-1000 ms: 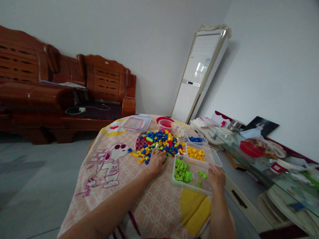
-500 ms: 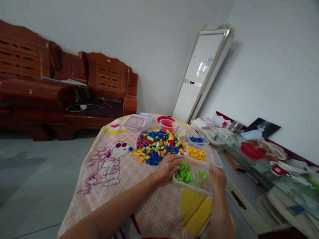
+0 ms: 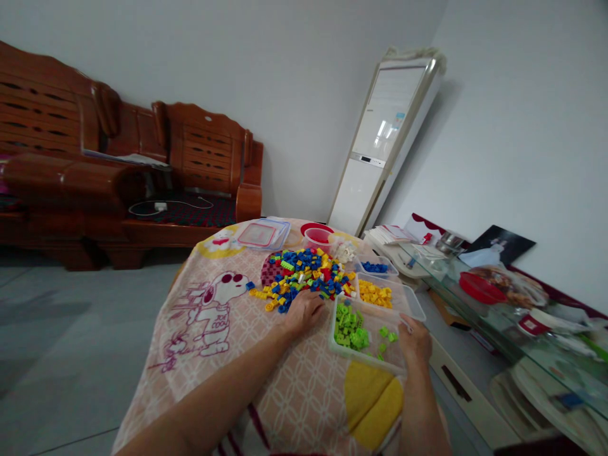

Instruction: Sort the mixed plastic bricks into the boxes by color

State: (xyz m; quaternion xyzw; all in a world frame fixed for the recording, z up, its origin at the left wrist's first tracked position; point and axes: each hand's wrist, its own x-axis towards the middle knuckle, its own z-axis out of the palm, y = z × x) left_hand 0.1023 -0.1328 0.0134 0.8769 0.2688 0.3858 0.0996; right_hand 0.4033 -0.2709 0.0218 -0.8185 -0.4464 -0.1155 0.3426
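Note:
A heap of small mixed-colour bricks [image 3: 304,275] lies on a pink cartoon-print cloth [image 3: 223,354]. My left hand [image 3: 304,310] rests at the near edge of the heap, fingers curled down onto the bricks; what they pinch is hidden. A clear tray with green bricks [image 3: 354,329] stands just right of that hand. My right hand [image 3: 414,339] grips the tray's near right corner. Behind it stand a tray of yellow bricks [image 3: 375,292] and a tray of blue bricks [image 3: 374,267].
A red tub [image 3: 317,235] and stacked clear lids [image 3: 260,234] sit at the table's far end. A wooden sofa [image 3: 118,183] stands to the left, a tall white air conditioner [image 3: 380,139] behind, and a cluttered glass shelf [image 3: 498,297] to the right.
My left hand went from the heap to the green tray, then drew back to the heap's near edge. My right hand stayed on the tray's corner.

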